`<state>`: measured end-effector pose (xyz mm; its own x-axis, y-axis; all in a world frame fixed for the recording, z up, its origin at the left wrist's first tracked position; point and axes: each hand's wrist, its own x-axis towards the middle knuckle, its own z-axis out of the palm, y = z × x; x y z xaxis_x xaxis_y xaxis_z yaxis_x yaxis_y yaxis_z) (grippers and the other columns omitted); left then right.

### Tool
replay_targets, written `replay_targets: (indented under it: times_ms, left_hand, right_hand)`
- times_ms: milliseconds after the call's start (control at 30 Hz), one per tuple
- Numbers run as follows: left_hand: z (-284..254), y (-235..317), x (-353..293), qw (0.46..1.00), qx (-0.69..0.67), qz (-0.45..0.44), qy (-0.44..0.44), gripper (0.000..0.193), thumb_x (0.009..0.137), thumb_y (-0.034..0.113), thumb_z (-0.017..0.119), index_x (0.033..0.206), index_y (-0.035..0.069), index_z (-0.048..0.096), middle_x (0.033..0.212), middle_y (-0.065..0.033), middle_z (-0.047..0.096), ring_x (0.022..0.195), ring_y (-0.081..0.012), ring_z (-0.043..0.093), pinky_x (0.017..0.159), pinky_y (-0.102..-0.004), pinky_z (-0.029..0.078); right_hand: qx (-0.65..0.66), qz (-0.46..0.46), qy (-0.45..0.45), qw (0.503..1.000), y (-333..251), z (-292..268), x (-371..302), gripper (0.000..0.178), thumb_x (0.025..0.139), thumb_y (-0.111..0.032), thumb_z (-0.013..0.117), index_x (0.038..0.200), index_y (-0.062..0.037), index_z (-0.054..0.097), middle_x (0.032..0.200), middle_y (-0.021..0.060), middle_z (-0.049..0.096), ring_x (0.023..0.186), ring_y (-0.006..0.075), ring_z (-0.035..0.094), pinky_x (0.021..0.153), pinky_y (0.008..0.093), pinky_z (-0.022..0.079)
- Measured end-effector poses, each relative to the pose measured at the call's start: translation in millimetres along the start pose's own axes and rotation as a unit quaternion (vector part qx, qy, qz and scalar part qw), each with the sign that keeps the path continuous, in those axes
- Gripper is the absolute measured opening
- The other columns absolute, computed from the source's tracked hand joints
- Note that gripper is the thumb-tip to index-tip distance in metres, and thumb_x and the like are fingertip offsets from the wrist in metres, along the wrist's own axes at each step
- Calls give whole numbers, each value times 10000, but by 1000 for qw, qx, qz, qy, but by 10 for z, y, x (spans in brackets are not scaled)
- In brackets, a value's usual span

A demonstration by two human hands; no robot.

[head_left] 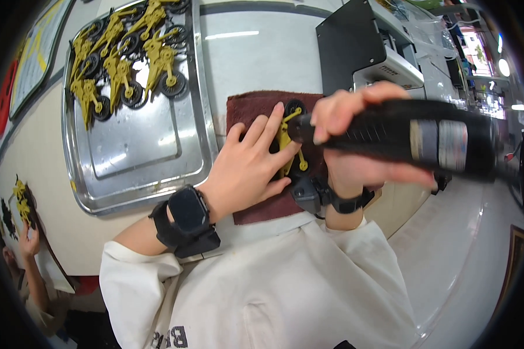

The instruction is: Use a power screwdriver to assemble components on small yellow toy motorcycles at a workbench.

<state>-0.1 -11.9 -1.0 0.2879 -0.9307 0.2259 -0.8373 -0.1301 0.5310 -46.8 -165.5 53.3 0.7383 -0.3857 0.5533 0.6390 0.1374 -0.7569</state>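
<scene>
A yellow toy bike (pixel 284 139) with black wheels lies on a dark red-brown cloth (pixel 256 214). My left hand (pixel 247 157) presses it down, fingers spread on and around it. In my right hand (pixel 355 116), wrapped round its front, is a black power screwdriver (pixel 384 131) held nearly level. Its dark nose meets the bike's right side; whether the tip sits on a screw is hidden. My right hand and the tool's rear are slightly blurred.
Left of the cloth stands a metal tray (pixel 122 151) with several similar yellow bikes (pixel 120 75) at its far end. A black-and-white machine (pixel 361 52) is at the far right. Another person's hand (pixel 30 240) holds a yellow piece (pixel 21 200) at the left edge.
</scene>
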Motion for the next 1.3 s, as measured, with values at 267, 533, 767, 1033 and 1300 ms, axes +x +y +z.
replay_targets:
  times_ms: [267, 533, 767, 1033, 1300]
  left_hand:
    - [23, 49, 16, 1000, 6, 2, 4, 615, 656, 338, 746, 1227, 210, 556, 1442, -237, 263, 1142, -322, 434, 877, -408, 349]
    - [36, 44, 18, 1000, 13, 13, 9, 613, 657, 330, 743, 1227, 204, 557, 1443, -242, 259, 1144, -330, 433, 871, -413, 350]
    - [24, 43, 5, 1000, 18, 17, 12, 627, 648, 342, 750, 1226, 199, 552, 1433, -243, 273, 1135, -329, 441, 876, -417, 357]
    - [26, 44, -7, 1000, 9, 10, 8, 617, 661, 346, 745, 1231, 211, 550, 1435, -243, 269, 1146, -334, 436, 879, -415, 358]
    - [23, 35, 0, 1000, 15, 11, 5, 623, 667, 359, 739, 1240, 213, 544, 1439, -244, 258, 1148, -334, 433, 888, -417, 360]
  right_hand:
    - [-211, -197, 164, 943, -1279, -683, 348, 1050, 619, -931, 270, 1061, -5, 492, 592, 79, 501, 450, 183, 432, 480, 359, 396]
    - [-356, 27, 286, 889, -864, -644, 369, 944, 688, -881, 271, 994, -16, 493, 552, 74, 488, 430, 173, 446, 434, 265, 374]
    - [-299, -164, 271, 900, -1132, -525, 259, 1064, 609, -940, 245, 1050, 1, 472, 569, 97, 528, 419, 194, 450, 460, 337, 402]
    - [-305, -45, 289, 906, -982, -723, 520, 959, 609, -920, 319, 920, -30, 495, 549, 81, 486, 437, 187, 438, 448, 308, 390]
    - [-140, -108, 76, 981, -721, -61, 294, 1071, 626, -923, 277, 1138, -1, 463, 606, 58, 478, 442, 169, 436, 479, 349, 396]
